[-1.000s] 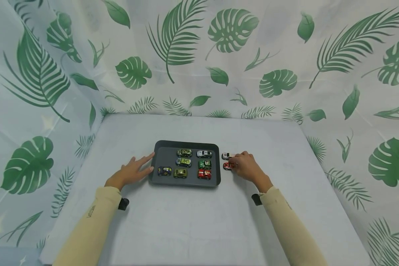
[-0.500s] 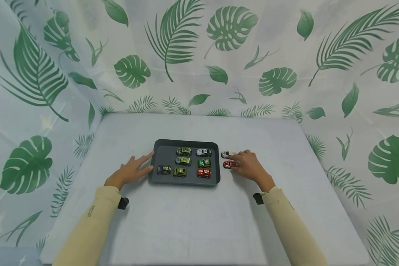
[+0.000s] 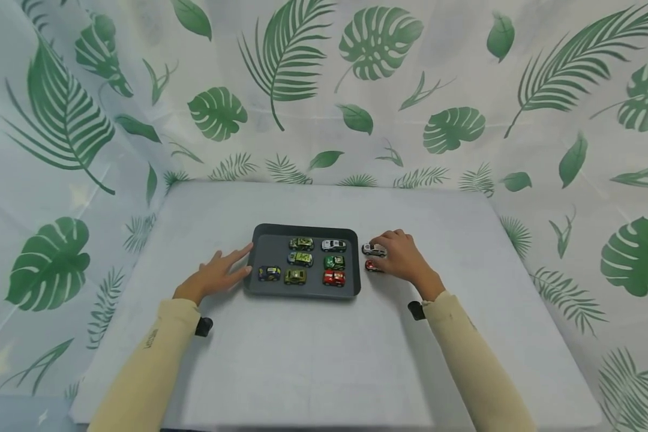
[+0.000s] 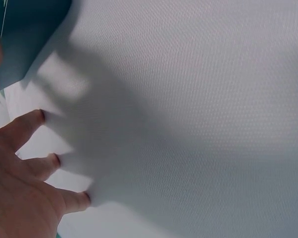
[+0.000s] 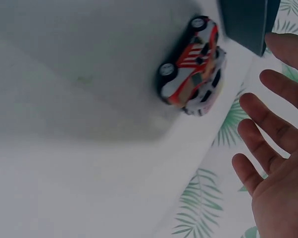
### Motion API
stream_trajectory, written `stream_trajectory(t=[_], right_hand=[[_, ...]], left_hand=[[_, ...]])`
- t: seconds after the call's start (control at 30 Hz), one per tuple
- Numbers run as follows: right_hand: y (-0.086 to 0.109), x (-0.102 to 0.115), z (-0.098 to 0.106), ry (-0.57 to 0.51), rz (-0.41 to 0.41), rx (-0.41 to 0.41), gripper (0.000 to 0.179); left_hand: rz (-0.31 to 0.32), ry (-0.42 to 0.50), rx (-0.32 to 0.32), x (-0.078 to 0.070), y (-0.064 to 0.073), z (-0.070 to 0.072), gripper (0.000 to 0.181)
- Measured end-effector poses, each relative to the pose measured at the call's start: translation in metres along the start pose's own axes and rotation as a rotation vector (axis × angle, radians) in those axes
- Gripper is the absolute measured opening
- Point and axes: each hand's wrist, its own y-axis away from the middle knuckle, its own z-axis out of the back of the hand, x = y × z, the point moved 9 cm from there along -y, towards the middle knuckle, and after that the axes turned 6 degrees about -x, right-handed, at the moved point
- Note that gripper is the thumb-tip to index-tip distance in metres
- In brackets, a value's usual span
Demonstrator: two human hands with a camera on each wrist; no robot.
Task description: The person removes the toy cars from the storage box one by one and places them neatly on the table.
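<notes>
My left hand [image 3: 216,278] is spread at the left side of a dark grey tray [image 3: 256,285], its fingertips right at the rim. In the left wrist view three fingertips of that hand [image 4: 25,173] come down to the white tabletop. Right of the tray two toy cars stand side by side on the table: a white one [image 3: 374,249] farther back and a red-and-white one [image 3: 373,265] nearer. My right hand [image 3: 402,257] is over them, partly hiding both. In the right wrist view its fingers [image 5: 258,114] are spread and apart from the cars.
Inside the tray are several toy cars, among them a red one [image 3: 334,278], a green one [image 3: 334,262], a white one [image 3: 333,245] and a dark blue one [image 3: 269,273]. A leaf-patterned curtain [image 3: 302,138] surrounds the table's back and sides.
My right hand shifts slightly away from me, from beside the red-and-white car toward the white one, and covers more of the red-and-white car. The left hand stays at the tray's rim.
</notes>
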Motion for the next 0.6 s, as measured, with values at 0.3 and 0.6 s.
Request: stream_trajectory(t=[0.3,0.6], right_hand=[[-0.026,0.028,0.000,-0.028,0.038,0.011,0.041],[-0.049,0.062,-0.008,-0.032,0.094,0.057,0.046]], left_hand=[[0.017,0.019,0.009,0.000,-0.002,0.000,0.072],[0.033,0.020,0.005,-0.001,0.000,0.000,0.071]])
